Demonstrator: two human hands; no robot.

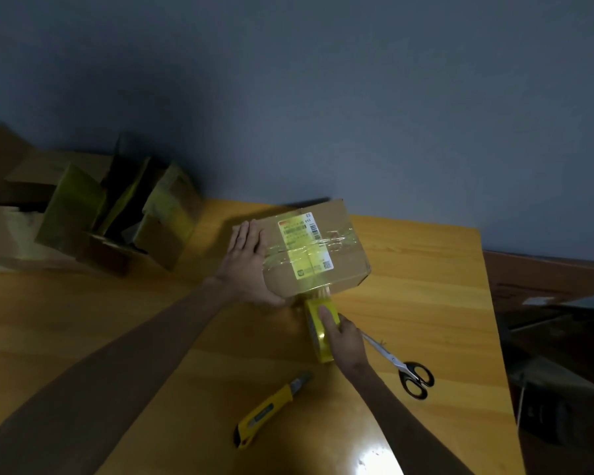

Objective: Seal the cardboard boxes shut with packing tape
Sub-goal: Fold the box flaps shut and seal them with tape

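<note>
A small closed cardboard box with a white shipping label lies on the wooden table. A strip of yellowish tape runs across its top and down the near side to the tape roll. My left hand lies flat against the box's left side, fingers spread, steadying it. My right hand grips the yellow tape roll just below the box's near edge, index finger stretched along the roll.
Scissors with black handles lie right of my right hand. A yellow utility knife lies on the table nearer to me. Several open cardboard boxes stand at the back left. The table's right edge drops to a dark floor.
</note>
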